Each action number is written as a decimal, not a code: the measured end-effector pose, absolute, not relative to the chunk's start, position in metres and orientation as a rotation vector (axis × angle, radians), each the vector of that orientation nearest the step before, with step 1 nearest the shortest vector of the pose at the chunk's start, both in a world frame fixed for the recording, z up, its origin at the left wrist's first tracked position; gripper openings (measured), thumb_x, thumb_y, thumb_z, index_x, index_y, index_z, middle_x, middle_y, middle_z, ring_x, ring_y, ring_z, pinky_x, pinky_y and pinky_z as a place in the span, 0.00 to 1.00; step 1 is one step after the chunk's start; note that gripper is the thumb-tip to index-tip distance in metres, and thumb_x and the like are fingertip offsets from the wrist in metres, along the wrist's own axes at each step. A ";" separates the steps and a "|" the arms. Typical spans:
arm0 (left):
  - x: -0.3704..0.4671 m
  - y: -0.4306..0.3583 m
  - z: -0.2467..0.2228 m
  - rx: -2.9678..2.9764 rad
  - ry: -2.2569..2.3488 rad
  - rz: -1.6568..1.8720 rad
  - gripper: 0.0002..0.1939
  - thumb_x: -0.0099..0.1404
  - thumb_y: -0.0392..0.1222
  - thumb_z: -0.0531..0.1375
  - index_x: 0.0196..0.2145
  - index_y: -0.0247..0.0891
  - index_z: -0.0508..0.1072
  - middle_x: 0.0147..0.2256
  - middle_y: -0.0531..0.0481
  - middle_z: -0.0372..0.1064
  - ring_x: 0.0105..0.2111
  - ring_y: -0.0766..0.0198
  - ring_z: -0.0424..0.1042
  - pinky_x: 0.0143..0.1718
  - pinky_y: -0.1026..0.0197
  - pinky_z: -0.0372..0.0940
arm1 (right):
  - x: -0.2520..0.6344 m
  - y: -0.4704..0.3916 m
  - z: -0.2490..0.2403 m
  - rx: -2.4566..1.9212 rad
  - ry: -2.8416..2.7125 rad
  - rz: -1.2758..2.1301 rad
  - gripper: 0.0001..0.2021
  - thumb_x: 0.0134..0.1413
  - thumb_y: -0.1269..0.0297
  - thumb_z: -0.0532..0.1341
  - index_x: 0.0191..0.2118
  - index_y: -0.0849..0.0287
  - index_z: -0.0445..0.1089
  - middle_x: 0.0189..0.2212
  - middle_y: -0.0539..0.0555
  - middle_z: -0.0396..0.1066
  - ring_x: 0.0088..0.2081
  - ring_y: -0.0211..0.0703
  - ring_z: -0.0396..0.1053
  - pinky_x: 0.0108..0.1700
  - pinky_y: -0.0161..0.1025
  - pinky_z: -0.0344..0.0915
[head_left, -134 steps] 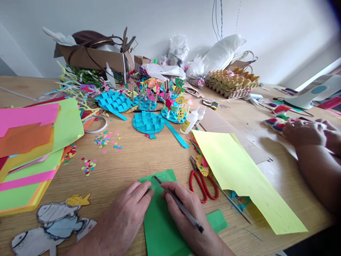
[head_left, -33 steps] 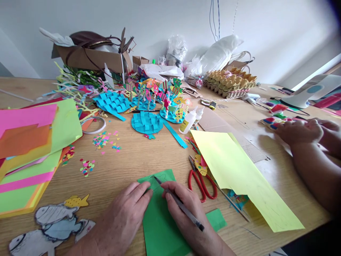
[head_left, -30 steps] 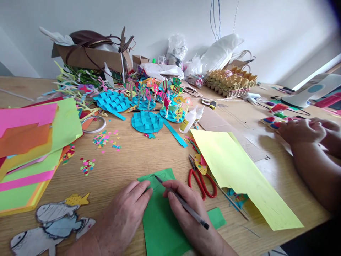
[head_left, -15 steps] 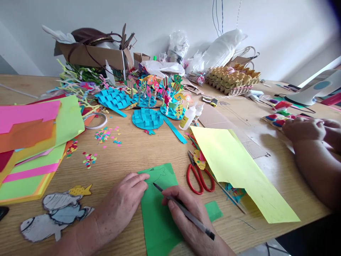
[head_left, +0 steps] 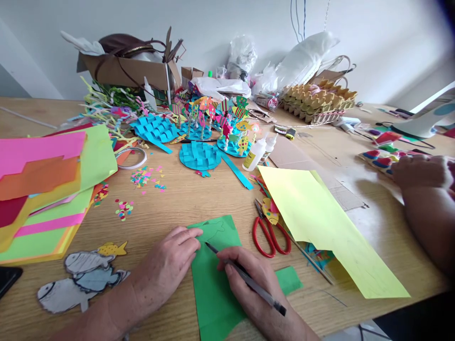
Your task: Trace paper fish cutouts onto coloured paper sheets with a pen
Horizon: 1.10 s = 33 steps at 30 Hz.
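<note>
My right hand [head_left: 249, 279] grips a dark pen [head_left: 256, 286], its tip on or just above a sheet of green paper [head_left: 216, 279]. Near the sheet's top a fish-like outline [head_left: 215, 229] is drawn in thin lines. With its fingers lying flat, my left hand [head_left: 174, 258] rests on the paper's upper left edge. Left of that arm lie grey paper fish cutouts [head_left: 60, 294] and a small yellow fish [head_left: 113, 248]. A pair of red-handled scissors [head_left: 265, 237] lies right of the sheet.
A yellow sheet [head_left: 320, 218] lies to the right, coloured papers [head_left: 39, 161] to the left. Beyond are woven blue paper discs [head_left: 199, 157], glue bottles [head_left: 255, 154], confetti [head_left: 144, 176] and egg cartons [head_left: 316, 102]. Another person's arm [head_left: 424, 208] reaches in at the right.
The view has shifted slightly, so most things appear a little further right. The pen tip stays close to the same place on the green paper, and both hands keep their hold.
</note>
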<state>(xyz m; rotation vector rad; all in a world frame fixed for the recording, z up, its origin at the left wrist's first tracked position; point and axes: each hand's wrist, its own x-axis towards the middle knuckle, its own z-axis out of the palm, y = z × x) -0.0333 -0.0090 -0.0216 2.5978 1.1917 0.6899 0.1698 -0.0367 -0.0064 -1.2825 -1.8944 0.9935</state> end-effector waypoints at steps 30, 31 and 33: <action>-0.033 -0.009 -0.023 2.605 1.176 0.727 0.12 0.62 0.24 0.51 0.30 0.36 0.69 0.42 0.45 0.73 0.43 0.59 0.72 0.46 0.55 0.69 | 0.170 -0.036 -0.005 -1.287 -1.930 0.971 0.08 0.56 0.71 0.52 0.35 0.59 0.68 0.27 0.49 0.72 0.28 0.36 0.69 0.31 0.30 0.64; -0.033 -0.009 -0.023 2.605 1.176 0.727 0.12 0.62 0.24 0.51 0.30 0.36 0.69 0.42 0.45 0.73 0.43 0.59 0.72 0.45 0.55 0.69 | 0.170 -0.036 -0.005 -1.291 -1.926 0.968 0.08 0.56 0.71 0.52 0.35 0.59 0.68 0.27 0.49 0.72 0.28 0.36 0.69 0.31 0.30 0.64; -0.033 -0.010 -0.022 2.607 1.178 0.732 0.12 0.62 0.24 0.50 0.30 0.36 0.69 0.42 0.45 0.73 0.43 0.59 0.72 0.45 0.55 0.69 | 0.170 -0.036 -0.005 -1.299 -1.920 0.960 0.09 0.55 0.71 0.52 0.35 0.59 0.68 0.27 0.49 0.72 0.28 0.36 0.69 0.31 0.29 0.64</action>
